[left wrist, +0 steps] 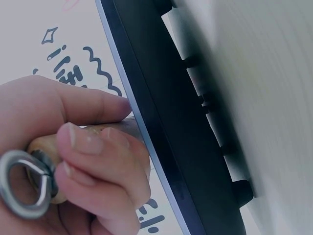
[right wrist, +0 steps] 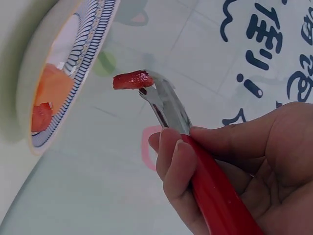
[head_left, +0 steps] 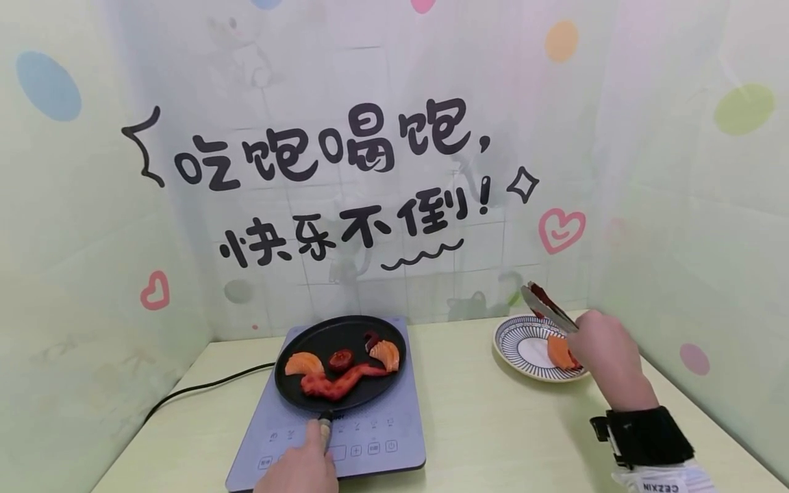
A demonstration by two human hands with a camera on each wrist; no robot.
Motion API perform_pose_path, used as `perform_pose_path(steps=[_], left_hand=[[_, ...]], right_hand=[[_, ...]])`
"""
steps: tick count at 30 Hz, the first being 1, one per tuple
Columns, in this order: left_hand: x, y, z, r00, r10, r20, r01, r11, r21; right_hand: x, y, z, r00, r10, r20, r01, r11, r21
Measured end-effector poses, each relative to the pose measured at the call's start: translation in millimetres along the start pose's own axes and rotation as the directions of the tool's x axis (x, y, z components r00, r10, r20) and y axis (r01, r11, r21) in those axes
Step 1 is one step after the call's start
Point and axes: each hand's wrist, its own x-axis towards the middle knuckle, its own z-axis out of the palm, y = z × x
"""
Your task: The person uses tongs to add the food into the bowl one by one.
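My left hand [head_left: 302, 465] grips the wooden handle [left wrist: 46, 147] of a black frying pan [head_left: 345, 327]; the metal ring at the handle's end shows in the left wrist view. In the pan lie orange striped slices [head_left: 304, 363], a round red piece [head_left: 340, 359], a long red piece [head_left: 342, 385] and a dark curled piece. My right hand [head_left: 607, 356] holds red-handled metal tongs [right wrist: 215, 181] above the right side of a patterned plate [head_left: 514, 342]. Between the tongs' tips is a small red piece of food [right wrist: 132, 80]. Orange and red pieces [head_left: 559, 353] lie on the plate.
The pan stands on a flat induction cooker [head_left: 370, 459] with touch buttons on its front. A black cable [head_left: 209, 383] runs from it to the left. The pale table [head_left: 468, 424] meets printed wall sheets [head_left: 431, 294] at the back and sides.
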Motion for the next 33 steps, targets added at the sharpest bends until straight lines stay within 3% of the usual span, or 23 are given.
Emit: perform_pose_path(steps=[5,12,21,27,33], left_hand=[[2.5,-1.6,2.3,1.000,0.004,0.000,-0.004,1.000,-0.004],[4.8,-3.5,3.6,1.000,0.022,0.007,-0.022,1.000,-0.019],[4.8,-3.4,2.6,1.000,0.019,0.008,-0.018,1.000,-0.016],[1.3,-1.4,-2.3,1.000,0.010,0.015,-0.009,1.000,-0.020],[2.5,-1.4,-2.6,1.000,0.007,0.021,-0.006,1.000,-0.029]], right_hand=[[-5.8,-16.6,-2.5,0.994,-0.091,-0.054,0.092,0.996,0.006],[-17.9,-53.9,-3.4,0.967,-0.224,-0.118,0.229,0.973,0.029],[-34.7,-98.3,3.3,0.965,-0.254,-0.058,0.260,0.953,0.153],[-29.6,-126.2,26.0,0.973,-0.230,0.021,0.219,0.948,0.231],[-29.4,-157.2,62.7,0.971,-0.238,-0.017,0.232,0.926,0.298]])
